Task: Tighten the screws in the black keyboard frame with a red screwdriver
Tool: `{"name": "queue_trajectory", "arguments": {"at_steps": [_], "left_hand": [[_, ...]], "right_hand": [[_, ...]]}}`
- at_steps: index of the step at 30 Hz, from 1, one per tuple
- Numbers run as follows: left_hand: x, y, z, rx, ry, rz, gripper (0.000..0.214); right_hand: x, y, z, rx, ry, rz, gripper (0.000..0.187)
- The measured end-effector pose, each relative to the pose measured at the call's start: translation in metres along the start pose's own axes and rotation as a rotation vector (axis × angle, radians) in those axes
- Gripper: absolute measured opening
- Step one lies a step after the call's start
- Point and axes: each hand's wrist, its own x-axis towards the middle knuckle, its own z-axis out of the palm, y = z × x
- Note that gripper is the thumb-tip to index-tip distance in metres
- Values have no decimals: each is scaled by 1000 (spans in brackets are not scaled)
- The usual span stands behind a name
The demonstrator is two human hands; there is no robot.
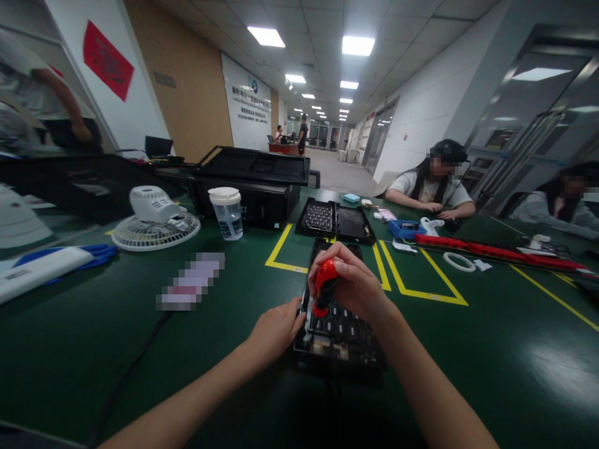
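Note:
A red and black screwdriver [326, 288] stands nearly upright in my right hand [360, 280], its fingers wrapped round the handle. Below it lies a black plastic case [346, 355] with rows of dark parts inside; the screwdriver's red lower end is at the case's left part, and its tip cannot be made out. My left hand [276, 327] is closed on the case's left edge, thumb near the rim and the other fingers partly hidden. The far end of the case is partly covered by my right hand.
An open black case [321, 216] with small bits lies beyond, near yellow tape on the green table [224, 386]. At left are a lidded cup [230, 218], a white fan [156, 218] and a cable [135, 362]. A person [433, 187] sits across, near a blue tray [405, 229].

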Motion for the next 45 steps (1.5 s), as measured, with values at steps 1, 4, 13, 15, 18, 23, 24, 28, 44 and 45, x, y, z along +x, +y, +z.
{"name": "queue_trajectory", "arguments": {"at_steps": [1, 4, 13, 15, 18, 23, 24, 28, 44, 45], "left_hand": [[0, 0, 0, -2, -1, 1, 31], [1, 0, 0, -4, -3, 0, 31], [0, 2, -2, 5, -6, -15, 30], [-1, 2, -2, 6, -4, -17, 30], [-1, 2, -2, 8, -7, -22, 31], [-1, 2, -3, -3, -24, -33, 33], [-1, 2, -3, -9, -24, -31, 34], [-1, 2, -3, -23, -24, -23, 34], [-1, 3, -3, -10, -20, -24, 34], [-1, 3, -3, -10, -18, -24, 34]], "right_hand": [[0, -1, 0, -7, 1, 3, 11], [-2, -1, 0, -24, 4, 8, 10], [-2, -4, -2, -56, -14, -7, 6], [-2, -5, -2, -65, -16, -17, 5], [-2, -6, -2, -89, -14, -24, 5], [-2, -8, -5, -125, 2, -27, 5], [-2, -9, -6, -132, 4, -29, 6], [-2, -9, -7, -154, 25, -27, 9], [-2, -9, -5, -238, 160, -75, 14], [-2, -9, -5, -246, 169, -77, 14]]}}
